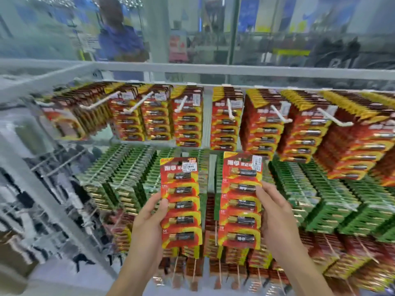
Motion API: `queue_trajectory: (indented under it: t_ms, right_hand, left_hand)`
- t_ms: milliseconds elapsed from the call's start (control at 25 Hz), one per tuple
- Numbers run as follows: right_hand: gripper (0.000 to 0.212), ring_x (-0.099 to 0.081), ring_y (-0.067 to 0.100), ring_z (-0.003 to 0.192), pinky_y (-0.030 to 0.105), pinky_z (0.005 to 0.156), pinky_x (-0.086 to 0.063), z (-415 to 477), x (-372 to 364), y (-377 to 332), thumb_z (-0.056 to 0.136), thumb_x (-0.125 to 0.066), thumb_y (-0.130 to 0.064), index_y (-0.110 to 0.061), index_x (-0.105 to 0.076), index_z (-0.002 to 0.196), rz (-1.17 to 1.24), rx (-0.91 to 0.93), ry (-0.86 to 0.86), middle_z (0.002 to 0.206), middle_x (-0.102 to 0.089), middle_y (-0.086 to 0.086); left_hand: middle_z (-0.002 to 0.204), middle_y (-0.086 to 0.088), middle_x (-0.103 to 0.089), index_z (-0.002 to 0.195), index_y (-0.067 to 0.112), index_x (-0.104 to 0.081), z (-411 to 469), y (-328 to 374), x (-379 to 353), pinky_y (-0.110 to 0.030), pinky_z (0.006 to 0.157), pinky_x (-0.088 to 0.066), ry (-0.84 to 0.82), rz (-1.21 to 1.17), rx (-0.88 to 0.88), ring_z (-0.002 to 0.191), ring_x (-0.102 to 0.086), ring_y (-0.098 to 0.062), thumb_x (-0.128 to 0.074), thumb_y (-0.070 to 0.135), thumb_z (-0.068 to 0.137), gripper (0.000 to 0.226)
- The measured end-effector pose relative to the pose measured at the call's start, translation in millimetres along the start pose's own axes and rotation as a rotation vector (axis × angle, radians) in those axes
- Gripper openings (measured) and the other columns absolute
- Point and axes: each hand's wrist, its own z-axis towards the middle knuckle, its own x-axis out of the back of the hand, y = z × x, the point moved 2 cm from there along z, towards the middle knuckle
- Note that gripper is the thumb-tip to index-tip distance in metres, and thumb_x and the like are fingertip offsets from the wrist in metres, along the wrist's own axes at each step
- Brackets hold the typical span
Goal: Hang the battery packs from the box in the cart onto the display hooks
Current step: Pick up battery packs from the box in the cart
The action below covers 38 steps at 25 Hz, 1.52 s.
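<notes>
While the left hand (147, 227) gripped one battery pack (181, 201), right hand (275, 218) gripping a second pack (241, 201), both upright before display hooks (229, 110).

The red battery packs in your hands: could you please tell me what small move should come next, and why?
Probably raise the battery pack held by the right hand to the white hook just above it: matching red packs hang there and the hook's tip sticks out free. The left hand grips a second pack, which can wait.
</notes>
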Motion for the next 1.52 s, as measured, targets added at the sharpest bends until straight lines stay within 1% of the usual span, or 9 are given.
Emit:
queue_trajectory:
  t_ms: [120, 240, 360, 560, 760, 880, 1080, 1360, 1520]
  right_hand:
    - [0.016, -0.078, 0.024, 0.084, 0.037, 0.063, -0.062, 11, -22, 2, 0.098, -0.06, -0.027, -0.024, -0.075, 0.101, 0.016, -0.006, -0.025, 0.1, -0.08, 0.006]
    - [0.027, -0.075, 0.024, 0.102, 0.048, 0.087, -0.059, 23, -37, 6, 0.082, -0.071, -0.041, -0.028, -0.075, 0.105, 0.0, -0.037, -0.044, 0.113, -0.078, 0.001]
    - [0.025, -0.076, 0.026, 0.1, 0.047, 0.085, -0.057, 32, -49, 12, 0.086, -0.068, -0.036, -0.025, -0.074, 0.108, 0.007, -0.078, -0.068, 0.12, -0.075, 0.002]
    - [0.04, -0.073, 0.029, 0.107, 0.053, 0.094, -0.056, 38, -78, 15, 0.08, -0.069, -0.038, -0.022, -0.072, 0.117, -0.008, -0.091, -0.115, 0.117, -0.077, 0.003]
    - [0.046, -0.076, 0.025, 0.102, 0.047, 0.086, -0.056, 44, -122, 12, 0.077, -0.072, -0.036, -0.021, -0.07, 0.12, 0.026, -0.061, -0.14, 0.111, -0.078, 0.001]
    - [0.033, -0.078, 0.021, 0.086, 0.043, 0.075, -0.055, 46, -140, 15, 0.086, -0.068, -0.03, -0.02, -0.069, 0.118, 0.06, -0.058, -0.137, 0.103, -0.08, 0.002]
    - [0.035, -0.078, 0.025, 0.085, 0.044, 0.075, -0.055, 45, -152, 18, 0.086, -0.066, -0.03, -0.018, -0.069, 0.119, 0.041, -0.061, -0.143, 0.103, -0.08, 0.006]
    - [0.029, -0.078, 0.024, 0.08, 0.042, 0.073, -0.054, 46, -149, 11, 0.089, -0.064, -0.028, -0.018, -0.071, 0.115, 0.025, -0.042, -0.133, 0.101, -0.08, 0.008]
    - [0.025, -0.078, 0.024, 0.087, 0.042, 0.073, -0.057, 36, -147, 1, 0.083, -0.065, -0.03, -0.023, -0.077, 0.103, 0.0, 0.0, -0.141, 0.103, -0.08, 0.007]
  left_hand:
    - [0.113, -0.009, -0.079, 0.132, 0.022, -0.065, 10, 13, 9, -0.052, 0.085, -0.059, 0.034, -0.015, -0.027, 0.099, -0.077, -0.033, -0.061, 0.025, 0.1, 0.032]
    - [0.104, -0.009, -0.08, 0.121, 0.024, -0.071, 9, 20, 11, -0.05, 0.078, -0.062, 0.087, 0.007, -0.107, 0.09, -0.078, -0.032, -0.063, 0.028, 0.094, 0.029]
    - [0.102, -0.013, -0.08, 0.116, 0.022, -0.074, 10, 32, 22, -0.043, 0.063, -0.063, 0.137, -0.011, -0.176, 0.083, -0.078, -0.034, -0.06, 0.023, 0.098, 0.023]
    - [0.108, -0.018, -0.078, 0.118, 0.019, -0.074, 25, 75, 40, -0.044, 0.064, -0.063, 0.16, -0.009, -0.324, 0.088, -0.077, -0.039, -0.06, 0.023, 0.097, 0.026]
    - [0.11, -0.013, -0.078, 0.123, 0.02, -0.072, 48, 128, 60, -0.042, 0.066, -0.064, 0.165, 0.013, -0.419, 0.09, -0.077, -0.033, -0.055, 0.021, 0.104, 0.026]
    - [0.104, -0.005, -0.08, 0.121, 0.021, -0.073, 59, 150, 74, -0.034, 0.061, -0.062, 0.197, 0.008, -0.468, 0.084, -0.078, -0.025, -0.055, 0.017, 0.104, 0.024]
    - [0.094, -0.002, -0.081, 0.109, 0.023, -0.076, 71, 156, 89, -0.031, 0.055, -0.061, 0.234, -0.011, -0.444, 0.074, -0.078, -0.021, -0.055, 0.013, 0.105, 0.024]
    - [0.104, -0.006, -0.08, 0.12, 0.022, -0.073, 90, 155, 89, -0.039, 0.068, -0.061, 0.241, 0.039, -0.39, 0.086, -0.078, -0.028, -0.055, 0.019, 0.106, 0.024]
    - [0.094, -0.001, -0.081, 0.114, 0.024, -0.072, 120, 159, 77, -0.036, 0.057, -0.062, 0.216, 0.142, -0.368, 0.078, -0.079, -0.024, -0.049, 0.023, 0.11, 0.023]
